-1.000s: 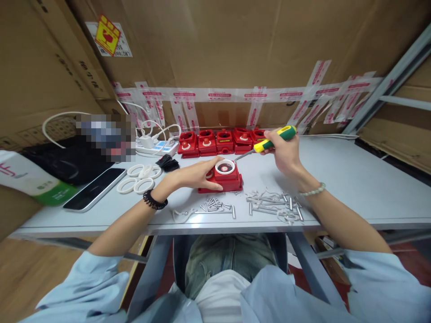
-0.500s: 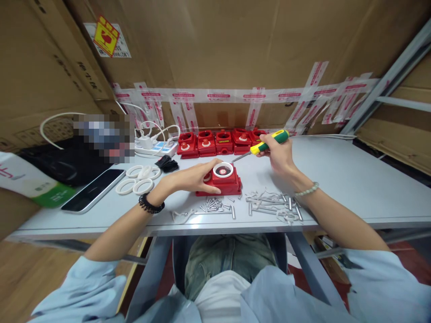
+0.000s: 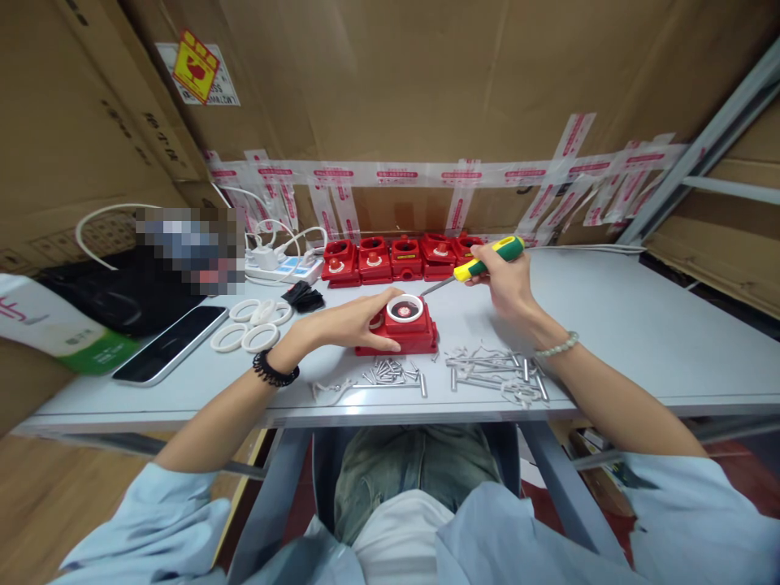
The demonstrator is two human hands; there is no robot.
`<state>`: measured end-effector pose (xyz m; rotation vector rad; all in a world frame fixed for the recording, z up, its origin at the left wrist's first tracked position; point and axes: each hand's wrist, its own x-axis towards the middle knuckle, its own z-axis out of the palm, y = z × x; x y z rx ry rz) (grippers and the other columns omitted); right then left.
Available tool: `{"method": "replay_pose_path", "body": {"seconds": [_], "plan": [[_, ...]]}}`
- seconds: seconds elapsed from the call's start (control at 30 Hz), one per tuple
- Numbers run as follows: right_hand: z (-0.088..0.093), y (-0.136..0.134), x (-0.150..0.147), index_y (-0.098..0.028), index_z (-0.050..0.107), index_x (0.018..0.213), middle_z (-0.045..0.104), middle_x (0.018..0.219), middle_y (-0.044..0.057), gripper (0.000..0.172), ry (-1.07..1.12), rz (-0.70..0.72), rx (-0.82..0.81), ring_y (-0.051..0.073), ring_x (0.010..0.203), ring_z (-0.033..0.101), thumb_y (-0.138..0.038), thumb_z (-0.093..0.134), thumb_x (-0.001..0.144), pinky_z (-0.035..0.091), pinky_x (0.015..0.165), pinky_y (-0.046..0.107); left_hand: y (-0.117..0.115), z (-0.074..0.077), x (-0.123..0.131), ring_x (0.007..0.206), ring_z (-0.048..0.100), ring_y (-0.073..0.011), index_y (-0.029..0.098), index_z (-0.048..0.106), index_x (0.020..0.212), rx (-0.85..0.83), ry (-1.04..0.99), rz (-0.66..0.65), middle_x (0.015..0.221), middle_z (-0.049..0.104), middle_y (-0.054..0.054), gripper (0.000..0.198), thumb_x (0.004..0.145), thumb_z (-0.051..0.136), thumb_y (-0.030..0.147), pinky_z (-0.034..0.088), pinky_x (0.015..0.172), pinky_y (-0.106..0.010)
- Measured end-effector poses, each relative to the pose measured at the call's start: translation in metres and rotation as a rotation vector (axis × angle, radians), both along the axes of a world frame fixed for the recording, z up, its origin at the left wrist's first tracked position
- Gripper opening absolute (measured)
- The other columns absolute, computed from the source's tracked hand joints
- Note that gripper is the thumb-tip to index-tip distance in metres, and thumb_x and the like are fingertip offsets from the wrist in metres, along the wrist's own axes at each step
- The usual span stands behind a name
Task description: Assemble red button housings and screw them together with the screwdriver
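Note:
A red box-shaped housing (image 3: 409, 331) rests on the table, and a white ring (image 3: 390, 309) is seated around the dark round window on its top. My left hand (image 3: 359, 318) grips the housing from the left, thumb along the near side and fingers over the far side. In my right hand (image 3: 509, 276) is a screwdriver (image 3: 478, 264) with a green and yellow handle, its shaft slanting down to the left. The tip is at the housing's far right corner; whether it touches a screw there is too small to tell.
Loose screws (image 3: 390, 372) and metal T-shaped bars (image 3: 487, 370) lie near the front edge. Several red housings (image 3: 407, 260) line the back. White rings (image 3: 261, 337), a black bundle (image 3: 303, 296), a phone (image 3: 167, 345) and a power strip (image 3: 286, 268) are on the left.

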<state>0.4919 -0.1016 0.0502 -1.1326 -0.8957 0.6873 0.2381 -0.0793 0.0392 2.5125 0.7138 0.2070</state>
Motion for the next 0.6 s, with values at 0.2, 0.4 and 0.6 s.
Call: {"method": "replay_pose_path", "body": {"seconds": [0.2,0.4,0.6], "plan": [[-0.0012,-0.0002,0.0001,-0.022,0.052,0.062,0.054,0.048,-0.005,0.019,-0.042,0.011,-0.009,0.012,0.043,0.056,-0.028,0.07,0.063,0.059,0.047,0.031,-0.0011,0.0015,0.0001,0.122,0.057,-0.0296,0.022,0.038,0.14,-0.006,-0.005,0.005,0.14,0.054,-0.013,0.08,0.077,0.071,0.059,0.047,0.099,-0.038],[-0.0011,-0.0012,0.0014,-0.02,0.054,0.06,0.053,0.053,-0.004,0.02,-0.112,0.013,0.051,0.012,0.045,0.058,-0.029,0.072,0.062,0.054,0.04,0.027,0.0001,0.0006,-0.0001,0.123,0.057,-0.0294,0.023,0.037,0.14,0.007,0.008,-0.001,0.141,0.052,-0.013,0.08,0.078,0.07,0.06,0.047,0.1,-0.038],[0.0052,-0.0044,-0.0021,-0.02,0.056,0.059,0.053,0.055,-0.001,0.019,-0.256,0.065,0.122,0.015,0.048,0.059,-0.029,0.072,0.064,0.053,0.043,0.032,0.0003,0.0002,0.0005,0.124,0.057,-0.0303,0.021,0.036,0.141,0.024,0.025,0.005,0.142,0.052,-0.014,0.082,0.078,0.069,0.062,0.047,0.099,-0.036]]}}
